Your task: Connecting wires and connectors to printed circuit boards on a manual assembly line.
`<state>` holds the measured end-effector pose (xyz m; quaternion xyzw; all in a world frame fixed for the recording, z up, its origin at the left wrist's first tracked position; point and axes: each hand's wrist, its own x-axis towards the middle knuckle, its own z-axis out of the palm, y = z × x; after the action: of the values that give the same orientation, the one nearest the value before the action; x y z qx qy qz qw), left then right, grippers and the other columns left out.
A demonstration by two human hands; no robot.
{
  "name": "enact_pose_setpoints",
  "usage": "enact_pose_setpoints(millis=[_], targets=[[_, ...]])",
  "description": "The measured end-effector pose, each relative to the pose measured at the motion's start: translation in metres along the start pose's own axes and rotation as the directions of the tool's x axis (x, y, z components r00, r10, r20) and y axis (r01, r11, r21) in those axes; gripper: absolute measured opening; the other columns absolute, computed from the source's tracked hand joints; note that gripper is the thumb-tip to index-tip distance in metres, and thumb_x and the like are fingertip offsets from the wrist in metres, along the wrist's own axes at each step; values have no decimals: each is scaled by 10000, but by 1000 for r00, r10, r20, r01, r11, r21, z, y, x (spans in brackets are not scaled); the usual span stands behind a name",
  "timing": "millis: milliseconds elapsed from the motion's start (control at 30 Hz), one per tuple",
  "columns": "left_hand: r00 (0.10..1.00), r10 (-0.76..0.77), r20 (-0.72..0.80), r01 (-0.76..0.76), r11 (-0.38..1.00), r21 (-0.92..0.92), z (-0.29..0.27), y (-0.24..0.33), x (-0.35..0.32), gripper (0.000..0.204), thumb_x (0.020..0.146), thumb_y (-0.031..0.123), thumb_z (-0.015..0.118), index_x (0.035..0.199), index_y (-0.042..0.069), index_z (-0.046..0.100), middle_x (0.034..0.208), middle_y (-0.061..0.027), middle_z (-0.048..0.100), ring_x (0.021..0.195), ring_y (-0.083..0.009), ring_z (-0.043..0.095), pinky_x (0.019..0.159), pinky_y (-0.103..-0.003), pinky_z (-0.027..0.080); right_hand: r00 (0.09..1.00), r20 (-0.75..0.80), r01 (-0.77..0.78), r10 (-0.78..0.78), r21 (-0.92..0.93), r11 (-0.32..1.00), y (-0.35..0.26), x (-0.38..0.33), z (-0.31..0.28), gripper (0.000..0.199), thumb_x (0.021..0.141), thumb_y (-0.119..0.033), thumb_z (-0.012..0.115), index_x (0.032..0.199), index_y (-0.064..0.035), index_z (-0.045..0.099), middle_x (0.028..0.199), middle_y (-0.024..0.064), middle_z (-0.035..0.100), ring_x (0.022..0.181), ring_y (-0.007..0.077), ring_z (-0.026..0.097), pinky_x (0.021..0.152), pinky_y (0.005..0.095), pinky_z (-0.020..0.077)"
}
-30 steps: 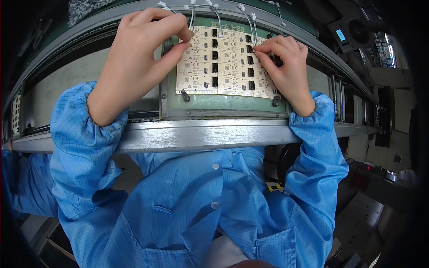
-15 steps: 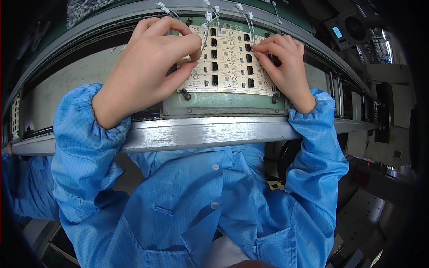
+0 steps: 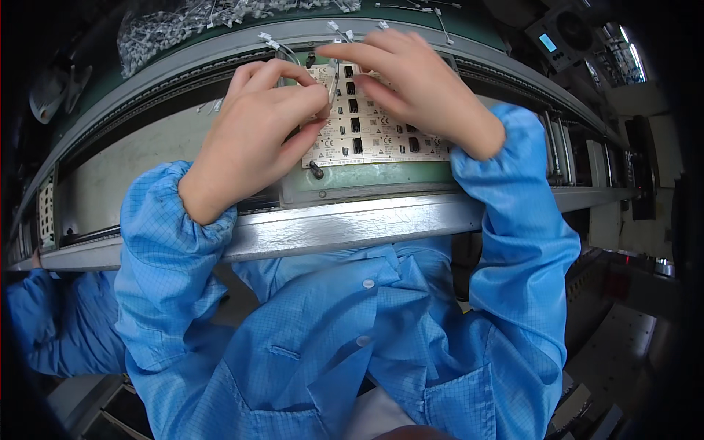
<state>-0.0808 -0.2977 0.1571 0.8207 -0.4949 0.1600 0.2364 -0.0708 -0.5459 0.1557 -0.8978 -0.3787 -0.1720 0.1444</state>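
A panel of cream circuit boards (image 3: 381, 149) with rows of black components lies on a green carrier plate (image 3: 381, 173). My left hand (image 3: 257, 136) is over the panel's left side, thumb and forefinger pinched around the lower end of a thin white wire lead (image 3: 334, 82). The tips of those fingers hide the lead's end. My right hand (image 3: 422, 88) is above the panel's upper right part, slightly smeared, its fingers stretched out and apart with nothing seen between them. It covers much of the boards. Close to its fingertips, white connectors (image 3: 336, 28) stick up at the panel's far edge.
A metal rail (image 3: 352, 224) runs across in front of me. Beyond the far rail sits a clear bag of white connector leads (image 3: 169, 40), with loose leads (image 3: 444, 26) to its right. A box with a lit screen (image 3: 548, 42) stands far right. Another person's blue sleeve (image 3: 70, 323) shows left.
My right hand has left the panel's right side and moved left and up, its pinched fingers spreading apart. My left hand stays pinched at the panel's left. The whole view has shifted slightly.
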Motion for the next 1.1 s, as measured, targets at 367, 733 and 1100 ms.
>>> enact_pose_setpoints(millis=[367, 733, 1100], targets=[[1000, 14, 14, -13, 999, -45, -5, 3, 6, 141, 832, 67, 720, 950, 97, 649, 880, -39, 688, 1087, -255, 614, 995, -445, 410, 985, 34, 170, -170, -14, 985, 23, 16, -7, 317, 858, -67, 695, 1173, -97, 682, 1014, 57, 661, 957, 256, 620, 869, 414, 489], [838, -540, 83, 382, 471, -795, -23, -14, 7, 108, 959, 104, 697, 1010, 16, 660, 1003, -64, 749, 952, -106, 673, 950, -280, 494, 972, -38, -215, 232, 252, 944, 10, 18, -31, 578, 912, -67, 674, 1462, -95, 500, 889, 115, 704, 837, 256, 683, 900, 353, 382], [760, -610, 226, 404, 171, -898, -24, -30, 4, 122, 976, 149, 653, 1036, 47, 682, 1007, -70, 758, 991, -72, 615, 854, -243, 433, 981, -190, -21, 40, 99, 995, 4, 6, -18, 237, 933, -73, 719, 1141, -65, 604, 885, 62, 740, 857, 202, 732, 748, 307, 557]])
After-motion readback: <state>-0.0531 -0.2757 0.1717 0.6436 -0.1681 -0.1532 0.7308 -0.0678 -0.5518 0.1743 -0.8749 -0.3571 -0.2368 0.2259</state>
